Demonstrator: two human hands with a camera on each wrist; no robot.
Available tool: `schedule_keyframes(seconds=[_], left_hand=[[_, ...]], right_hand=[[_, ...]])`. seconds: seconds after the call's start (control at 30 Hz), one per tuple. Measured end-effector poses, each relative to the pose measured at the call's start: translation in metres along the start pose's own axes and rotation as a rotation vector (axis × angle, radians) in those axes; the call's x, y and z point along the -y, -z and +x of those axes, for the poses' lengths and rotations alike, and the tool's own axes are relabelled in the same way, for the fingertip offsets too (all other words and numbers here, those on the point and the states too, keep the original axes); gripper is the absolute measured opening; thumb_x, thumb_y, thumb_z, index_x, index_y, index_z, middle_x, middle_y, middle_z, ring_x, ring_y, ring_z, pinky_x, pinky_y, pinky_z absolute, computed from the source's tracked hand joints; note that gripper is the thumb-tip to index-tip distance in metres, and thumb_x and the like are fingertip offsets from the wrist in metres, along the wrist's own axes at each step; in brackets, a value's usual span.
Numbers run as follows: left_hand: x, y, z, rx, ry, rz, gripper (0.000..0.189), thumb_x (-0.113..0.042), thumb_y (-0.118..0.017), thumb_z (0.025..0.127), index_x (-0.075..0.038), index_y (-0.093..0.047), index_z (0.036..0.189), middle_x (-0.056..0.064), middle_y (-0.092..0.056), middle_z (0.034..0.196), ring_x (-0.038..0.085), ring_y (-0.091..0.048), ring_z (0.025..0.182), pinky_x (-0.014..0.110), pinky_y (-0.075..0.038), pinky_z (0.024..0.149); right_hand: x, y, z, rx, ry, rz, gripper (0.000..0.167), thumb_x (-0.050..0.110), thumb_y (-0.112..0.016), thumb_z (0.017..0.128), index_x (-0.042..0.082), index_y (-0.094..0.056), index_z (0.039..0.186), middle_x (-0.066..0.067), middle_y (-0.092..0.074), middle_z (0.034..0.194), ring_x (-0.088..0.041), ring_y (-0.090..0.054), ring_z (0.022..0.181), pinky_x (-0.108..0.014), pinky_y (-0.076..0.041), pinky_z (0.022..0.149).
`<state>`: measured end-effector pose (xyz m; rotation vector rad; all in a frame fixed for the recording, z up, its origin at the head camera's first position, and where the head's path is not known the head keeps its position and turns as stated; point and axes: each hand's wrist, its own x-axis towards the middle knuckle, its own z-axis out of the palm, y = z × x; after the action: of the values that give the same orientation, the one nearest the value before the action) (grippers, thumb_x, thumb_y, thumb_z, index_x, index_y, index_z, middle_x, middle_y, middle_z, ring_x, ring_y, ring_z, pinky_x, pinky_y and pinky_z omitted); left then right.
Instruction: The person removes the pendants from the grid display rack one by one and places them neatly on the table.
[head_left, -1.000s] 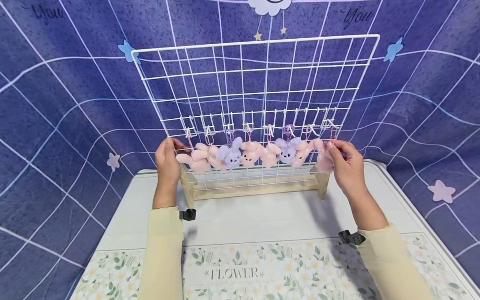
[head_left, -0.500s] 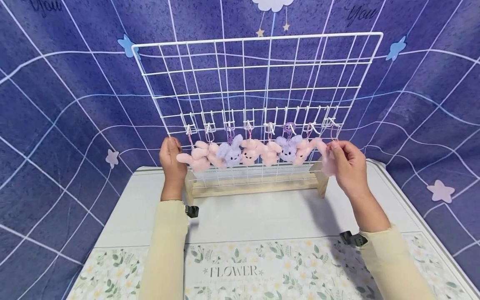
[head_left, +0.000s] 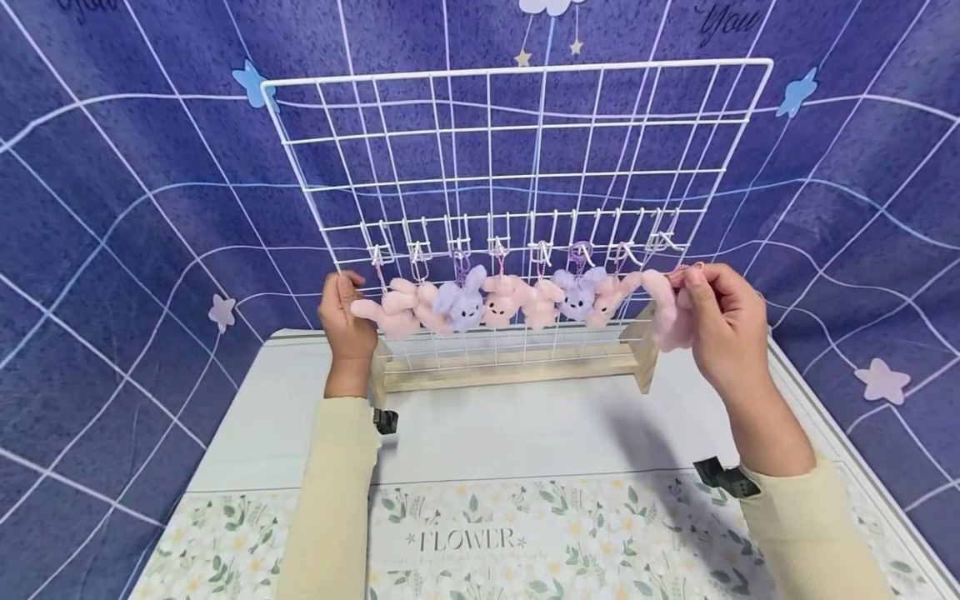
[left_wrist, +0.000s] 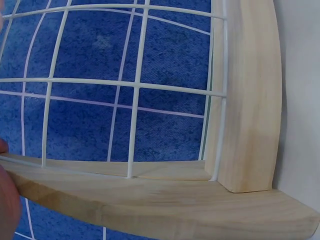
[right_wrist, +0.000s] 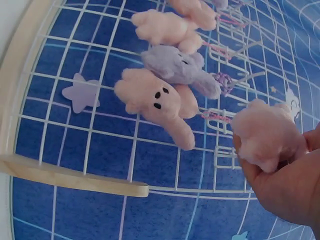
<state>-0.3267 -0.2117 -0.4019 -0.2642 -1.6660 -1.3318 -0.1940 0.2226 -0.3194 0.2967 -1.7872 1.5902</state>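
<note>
My right hand (head_left: 731, 329) pinches a pale pink plush bunny keychain (head_left: 670, 312) by its top, beside the right edge of the white wire grid rack (head_left: 517, 72). Its pink bead chain (head_left: 686, 268) is off the rightmost hook (head_left: 662, 242), which bears nothing. In the right wrist view the plush (right_wrist: 265, 132) sits against the fingers, apart from the grid. My left hand (head_left: 348, 321) grips the left side of the rack; fingers (left_wrist: 7, 205) show at the wooden upright in the left wrist view. Several pink plush and two lilac bunnies (head_left: 462, 304) hang on hooks.
The rack's wooden base (head_left: 510, 377) stands on a white table (head_left: 480, 442) with a flower-print mat (head_left: 465, 517) at the front. A blue patterned curtain (head_left: 135, 275) rises close behind and at both sides.
The right hand has drawn the pink plush bunny keychain off the rightmost hook, moving right and towards me. The left hand has shifted slightly right and keeps its hold on the rack.
</note>
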Motion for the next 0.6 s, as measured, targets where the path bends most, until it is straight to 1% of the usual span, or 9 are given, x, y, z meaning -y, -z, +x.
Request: schedule_keyframes(seconds=[0.1,0.2,0.27,0.3,0.37,0.4,0.47,0.57,0.6], left_hand=[[0.0,0.0,0.0,-0.004,0.002,-0.007,0.029,-0.006,-0.04,0.111,0.008,-0.06,0.094,-0.02,-0.041,0.063,-0.004,-0.039,0.056,0.016,-0.032,0.057],[0.001,0.0,-0.001,-0.007,0.011,-0.01,0.03,-0.007,-0.04,0.112,0.009,-0.058,0.094,-0.02,-0.04,0.061,-0.004,-0.038,0.054,0.016,-0.031,0.055],[0.001,0.0,-0.002,-0.011,0.014,-0.002,0.031,-0.007,-0.039,0.112,0.01,-0.058,0.094,-0.02,-0.04,0.061,-0.004,-0.038,0.055,0.016,-0.031,0.055],[0.002,0.0,-0.002,-0.015,0.013,0.003,0.031,-0.007,-0.04,0.112,0.01,-0.058,0.093,-0.02,-0.04,0.062,-0.004,-0.037,0.055,0.017,-0.03,0.056],[0.002,-0.001,-0.002,-0.022,0.011,0.014,0.031,-0.007,-0.04,0.112,0.01,-0.058,0.093,-0.02,-0.039,0.062,-0.004,-0.037,0.056,0.017,-0.03,0.056],[0.002,-0.001,-0.002,-0.026,0.009,0.02,0.031,-0.007,-0.04,0.112,0.01,-0.058,0.093,-0.02,-0.039,0.062,-0.004,-0.037,0.056,0.017,-0.03,0.057],[0.003,-0.002,-0.003,-0.033,0.009,0.025,0.031,-0.007,-0.04,0.111,0.009,-0.058,0.093,-0.02,-0.038,0.063,-0.004,-0.037,0.057,0.017,-0.03,0.058],[0.003,-0.002,-0.003,-0.041,0.005,0.021,0.03,-0.007,-0.041,0.111,0.008,-0.06,0.093,-0.02,-0.039,0.063,-0.004,-0.037,0.057,0.017,-0.03,0.058],[0.003,-0.002,-0.003,-0.043,0.002,0.018,0.03,-0.007,-0.041,0.111,0.008,-0.06,0.093,-0.02,-0.039,0.063,-0.004,-0.037,0.057,0.017,-0.03,0.058]], right_hand=[[-0.002,-0.001,-0.006,0.045,-0.045,0.06,0.023,0.004,-0.057,0.106,0.005,-0.07,0.087,0.011,-0.075,0.088,0.001,-0.073,0.077,-0.013,-0.056,0.069],[-0.008,-0.002,-0.011,0.099,-0.122,0.1,0.025,0.007,-0.056,0.108,0.0,-0.067,0.087,0.008,-0.075,0.089,-0.001,-0.073,0.075,-0.014,-0.056,0.064],[-0.012,-0.001,-0.015,0.142,-0.178,0.109,0.025,0.009,-0.054,0.109,0.002,-0.066,0.087,0.008,-0.073,0.091,-0.002,-0.069,0.076,-0.014,-0.056,0.064],[-0.015,0.0,-0.017,0.165,-0.202,0.096,0.025,0.01,-0.054,0.109,0.005,-0.067,0.089,0.009,-0.072,0.093,-0.001,-0.067,0.077,-0.014,-0.055,0.065],[-0.019,0.003,-0.022,0.229,-0.254,0.106,0.019,0.007,-0.054,0.108,0.01,-0.066,0.093,0.01,-0.071,0.098,-0.002,-0.065,0.082,-0.014,-0.055,0.067],[-0.021,0.004,-0.025,0.265,-0.275,0.114,0.017,0.003,-0.054,0.106,0.011,-0.065,0.097,0.01,-0.07,0.101,-0.002,-0.065,0.086,-0.014,-0.055,0.069],[-0.026,0.007,-0.031,0.343,-0.297,0.118,0.024,-0.008,-0.051,0.1,0.011,-0.063,0.107,0.009,-0.068,0.108,-0.003,-0.063,0.093,-0.015,-0.055,0.071],[-0.033,0.01,-0.039,0.468,-0.282,0.056,0.041,-0.02,-0.046,0.089,0.002,-0.051,0.122,0.007,-0.063,0.117,-0.003,-0.06,0.105,-0.015,-0.054,0.08],[-0.035,0.011,-0.041,0.503,-0.278,0.017,0.044,-0.021,-0.045,0.087,0.0,-0.047,0.125,0.006,-0.063,0.118,-0.002,-0.06,0.105,-0.015,-0.055,0.079]])
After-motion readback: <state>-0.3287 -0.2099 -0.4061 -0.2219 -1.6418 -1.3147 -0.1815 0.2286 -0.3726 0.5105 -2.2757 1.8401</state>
